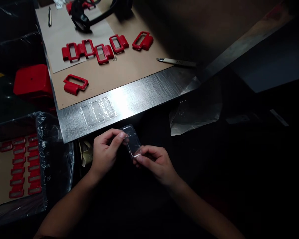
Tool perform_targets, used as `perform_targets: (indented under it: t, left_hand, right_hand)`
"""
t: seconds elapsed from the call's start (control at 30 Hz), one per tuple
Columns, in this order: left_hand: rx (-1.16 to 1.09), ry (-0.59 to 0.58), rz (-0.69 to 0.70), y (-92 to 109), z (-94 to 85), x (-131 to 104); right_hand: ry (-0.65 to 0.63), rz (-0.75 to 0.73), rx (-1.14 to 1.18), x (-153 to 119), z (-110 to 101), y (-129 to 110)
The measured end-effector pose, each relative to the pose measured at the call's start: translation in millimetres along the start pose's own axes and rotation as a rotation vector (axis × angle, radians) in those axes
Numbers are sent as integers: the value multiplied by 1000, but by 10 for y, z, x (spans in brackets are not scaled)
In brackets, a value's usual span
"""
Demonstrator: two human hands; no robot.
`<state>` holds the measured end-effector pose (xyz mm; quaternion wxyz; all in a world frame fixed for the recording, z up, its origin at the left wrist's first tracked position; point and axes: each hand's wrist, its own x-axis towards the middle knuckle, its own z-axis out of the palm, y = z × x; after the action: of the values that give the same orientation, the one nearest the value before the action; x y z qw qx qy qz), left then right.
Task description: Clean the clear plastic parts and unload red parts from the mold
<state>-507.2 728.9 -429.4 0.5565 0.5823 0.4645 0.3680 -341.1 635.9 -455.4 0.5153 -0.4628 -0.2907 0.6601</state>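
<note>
A clear rectangular plastic piece [134, 142] is held up just off the table's metal edge. My left hand [107, 149] pinches its upper left corner between thumb and fingers. At its lower end, my right hand [158, 161] grips it the same way. More clear pieces [98, 111] lie flat on the metal strip of the table. Beyond them a single red frame [76, 84] rests on the brown cardboard [99, 79]. Several red frames [104, 53] stand in a row farther back, and one red frame [143, 41] lies to their right.
A knife with a pale handle [176, 62] lies on the cardboard's right edge. Behind the frames is a black strapped object [82, 20]. At left are a red container [32, 79] and a plastic-lined box [56, 166] holding rows of red frames. A clear bag [196, 113] lies right.
</note>
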Motion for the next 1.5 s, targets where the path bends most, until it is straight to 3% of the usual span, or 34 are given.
perform_targets:
  t: [0.47, 0.7, 0.97, 1.03, 1.2, 1.3, 1.43, 1.5]
  left_hand:
    - [-76, 17, -60, -123, 7, 2]
    - [-168, -92, 22, -174, -34, -1]
    - [-217, -162, 30, -124, -84, 36]
    - [-295, -173, -49, -136, -79, 42]
    - [-676, -226, -481, -166, 49, 6]
    - [-768, -202, -667, -225, 170, -86]
    - [-792, -235, -867, -396, 261, -234]
    - [-715, -293, -876, -472, 245, -259]
  right_hand:
    - [133, 38, 92, 39, 82, 143]
    - [-25, 250, 518, 22, 100, 73]
    - [-47, 259, 516, 3, 139, 45]
    - [-33, 168, 406, -15, 142, 32]
    - [44, -194, -33, -68, 139, -2]
    - [90, -331, -179, -87, 139, 17]
    - [175, -353, -222, -92, 158, 41]
    - [196, -309, -205, -88, 167, 33]
